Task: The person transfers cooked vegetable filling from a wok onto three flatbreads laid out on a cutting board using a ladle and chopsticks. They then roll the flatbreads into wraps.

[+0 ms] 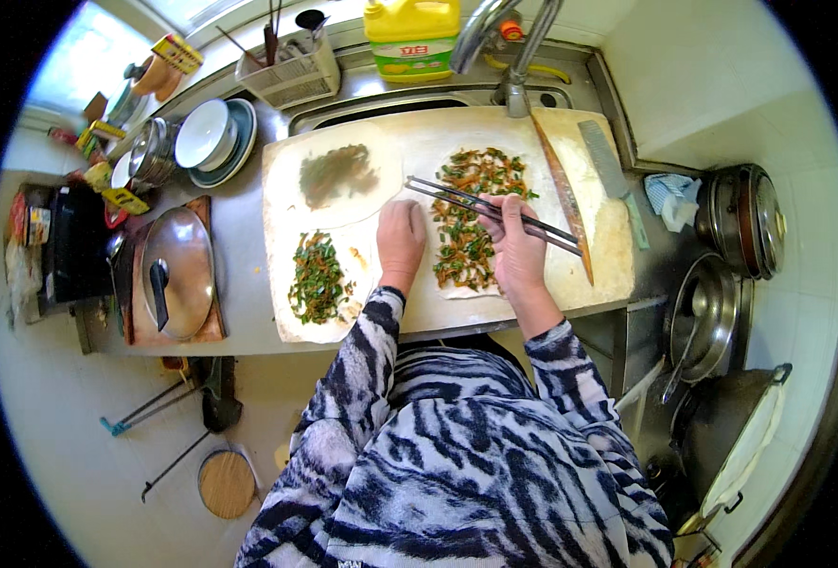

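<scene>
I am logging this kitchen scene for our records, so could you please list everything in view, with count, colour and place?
Cutting board: one, pale wood, across the sink.
Dough sheets: three, whitish, on the board, each with chopped green and orange filling.
Chopsticks: one pair, dark, over the middle sheet.
Rolling pin: one, brown, right on the board.
Cleaver: one, grey, at the board's right edge.
Pot lid: one, steel, on a wooden board at left.
Bowls: stacked, white, behind the board at left.
Jug: one, yellow, behind the sink.
Tap: one, steel.
Pots: several, steel and dark, at right.
Left hand: resting on the middle sheet.
Right hand: holding the chopsticks.
</scene>
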Demonstrator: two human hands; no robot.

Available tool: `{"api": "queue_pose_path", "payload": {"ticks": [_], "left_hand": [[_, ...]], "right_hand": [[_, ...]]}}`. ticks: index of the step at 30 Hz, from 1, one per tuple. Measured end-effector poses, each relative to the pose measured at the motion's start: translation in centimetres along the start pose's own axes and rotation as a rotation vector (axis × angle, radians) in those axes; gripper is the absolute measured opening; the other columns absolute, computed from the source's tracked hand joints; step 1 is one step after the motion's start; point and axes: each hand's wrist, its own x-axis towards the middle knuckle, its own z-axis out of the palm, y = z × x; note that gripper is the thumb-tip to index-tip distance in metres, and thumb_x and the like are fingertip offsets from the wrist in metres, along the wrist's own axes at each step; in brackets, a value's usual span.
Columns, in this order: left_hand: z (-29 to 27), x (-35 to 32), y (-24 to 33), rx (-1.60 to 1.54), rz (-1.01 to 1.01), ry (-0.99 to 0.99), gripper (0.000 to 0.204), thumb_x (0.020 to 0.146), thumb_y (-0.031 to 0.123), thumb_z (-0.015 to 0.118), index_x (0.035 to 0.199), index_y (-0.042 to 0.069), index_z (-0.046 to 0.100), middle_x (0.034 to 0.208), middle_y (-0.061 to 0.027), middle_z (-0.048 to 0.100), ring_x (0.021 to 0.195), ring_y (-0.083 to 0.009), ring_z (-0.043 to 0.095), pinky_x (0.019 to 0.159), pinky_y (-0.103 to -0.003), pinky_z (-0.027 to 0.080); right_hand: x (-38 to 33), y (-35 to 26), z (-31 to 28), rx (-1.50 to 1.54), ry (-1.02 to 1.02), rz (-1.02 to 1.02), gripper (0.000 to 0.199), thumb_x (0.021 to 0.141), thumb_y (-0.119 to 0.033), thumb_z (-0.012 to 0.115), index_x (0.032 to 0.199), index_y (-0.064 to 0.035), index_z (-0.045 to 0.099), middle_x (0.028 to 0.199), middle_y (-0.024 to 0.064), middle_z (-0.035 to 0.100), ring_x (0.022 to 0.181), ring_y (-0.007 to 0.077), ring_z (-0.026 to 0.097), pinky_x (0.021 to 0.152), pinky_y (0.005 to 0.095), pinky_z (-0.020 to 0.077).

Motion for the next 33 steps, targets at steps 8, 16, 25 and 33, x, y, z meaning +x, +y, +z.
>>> {"api": "queue_pose_path", "payload": {"ticks": [8,16,25,33], "left_hand": [[0.0,-0.3,-0.4,0.033,-0.040,-0.006,0.009,0.091,0.012,0.057,0.092,0.004,0.061,0.088,-0.0177,0.059,0.086,-0.0387,0.056,0.077,-0.046,0.046],[0.4,-0.3,-0.1,0.082,-0.005,-0.001,0.010,0.093,0.011,0.058,0.093,0.002,0.061,0.092,-0.0154,0.061,0.088,-0.0355,0.057,0.080,-0.043,0.047],[0.2,0.0,0.4,0.125,-0.022,-0.041,0.010,0.092,0.011,0.057,0.092,0.002,0.061,0.089,-0.0158,0.060,0.087,-0.0361,0.057,0.078,-0.044,0.047],[0.2,0.0,0.2,0.105,-0.050,-0.047,0.009,0.091,0.011,0.056,0.095,0.004,0.061,0.091,-0.0174,0.061,0.090,-0.0387,0.057,0.079,-0.047,0.047]], "right_hand": [[-1.4,-3.3,-4.9,-0.111,0.073,-0.157,0.030,0.100,-0.028,0.059,0.101,0.0017,0.062,0.108,0.0153,0.068,0.092,0.0194,0.068,0.082,0.0286,0.0571],[-1.0,-6.3,-12.6,-0.487,0.252,-0.275,0.029,0.103,-0.025,0.055,0.106,0.0034,0.061,0.112,0.0135,0.067,0.099,0.0181,0.066,0.088,0.0310,0.0548],[0.9,-4.5,-13.7,-0.434,0.321,-0.254,0.030,0.102,-0.025,0.056,0.106,0.0043,0.061,0.108,0.0127,0.067,0.096,0.0182,0.066,0.086,0.0309,0.0557],[0.3,-6.0,-11.9,-0.263,0.265,-0.166,0.032,0.101,-0.027,0.057,0.104,0.0046,0.062,0.106,0.0144,0.068,0.093,0.0168,0.066,0.085,0.0301,0.0557]]}}
